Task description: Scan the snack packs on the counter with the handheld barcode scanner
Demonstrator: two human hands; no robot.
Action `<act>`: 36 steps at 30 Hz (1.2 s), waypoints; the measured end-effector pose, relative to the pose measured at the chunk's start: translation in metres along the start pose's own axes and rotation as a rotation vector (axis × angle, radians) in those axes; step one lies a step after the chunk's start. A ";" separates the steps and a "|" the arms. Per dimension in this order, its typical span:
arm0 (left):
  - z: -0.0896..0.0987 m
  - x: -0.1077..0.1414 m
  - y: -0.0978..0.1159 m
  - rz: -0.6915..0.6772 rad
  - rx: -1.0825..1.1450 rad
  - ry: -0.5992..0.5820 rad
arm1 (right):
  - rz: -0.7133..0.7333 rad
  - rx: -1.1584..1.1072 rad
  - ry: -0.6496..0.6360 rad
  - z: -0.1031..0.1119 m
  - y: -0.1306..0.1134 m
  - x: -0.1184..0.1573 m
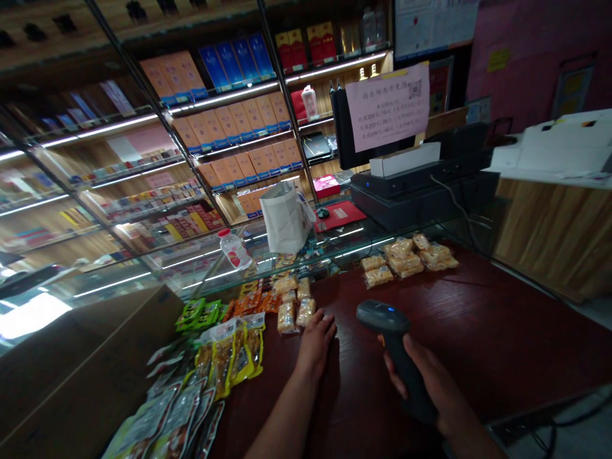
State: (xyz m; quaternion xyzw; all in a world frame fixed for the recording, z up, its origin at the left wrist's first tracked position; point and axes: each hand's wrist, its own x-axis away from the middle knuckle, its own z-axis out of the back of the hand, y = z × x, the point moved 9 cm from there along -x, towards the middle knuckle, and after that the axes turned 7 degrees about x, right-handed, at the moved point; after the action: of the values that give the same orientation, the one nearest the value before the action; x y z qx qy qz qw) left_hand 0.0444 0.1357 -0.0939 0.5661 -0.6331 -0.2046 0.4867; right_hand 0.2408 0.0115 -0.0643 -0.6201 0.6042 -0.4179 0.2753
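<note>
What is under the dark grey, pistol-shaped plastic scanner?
Glossy dark-red tabletop shows around the scanner; what lies directly below is hidden by it and the bare right hand.

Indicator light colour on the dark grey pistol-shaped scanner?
The small indicator light on the scanner in the right hand is blue; best seen in head view.

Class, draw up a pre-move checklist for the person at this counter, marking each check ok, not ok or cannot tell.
1. Handheld barcode scanner gripped in the right hand: ok, fingers wrap its handle.
2. Scanner's blue light lit: ok.
3. Left hand holding a packet: not ok, it is beside the left group of clear-wrapped snacks with none in its grasp.
4. Left and right groups kept apart: ok, bare dark red tabletop separates the left group from the right group of clear-wrapped snacks.
5. Barcodes facing the scanner: cannot tell, too small to make out.
</note>
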 end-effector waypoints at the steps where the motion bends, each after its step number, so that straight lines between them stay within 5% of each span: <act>1: -0.001 0.000 0.000 -0.006 0.000 0.005 | -0.010 0.000 0.009 0.002 0.001 -0.001; 18: -0.016 -0.011 0.001 -0.169 -0.039 0.018 | 0.003 -0.047 0.038 0.025 -0.005 -0.011; 26: -0.024 -0.029 -0.007 -0.198 -0.143 -0.035 | 0.069 -0.079 0.115 0.062 -0.019 -0.017; 32: -0.102 -0.059 -0.014 -0.479 -0.590 -0.310 | 0.129 -0.130 0.271 0.097 -0.032 -0.023; 36: -0.153 -0.067 -0.019 -0.687 -0.955 -0.312 | 0.128 -0.125 0.290 0.101 -0.031 -0.024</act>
State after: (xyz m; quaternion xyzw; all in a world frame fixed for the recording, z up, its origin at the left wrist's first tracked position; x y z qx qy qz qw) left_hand 0.1767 0.2368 -0.0673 0.4204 -0.3166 -0.6918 0.4944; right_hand 0.3444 0.0226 -0.0932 -0.5293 0.7007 -0.4463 0.1722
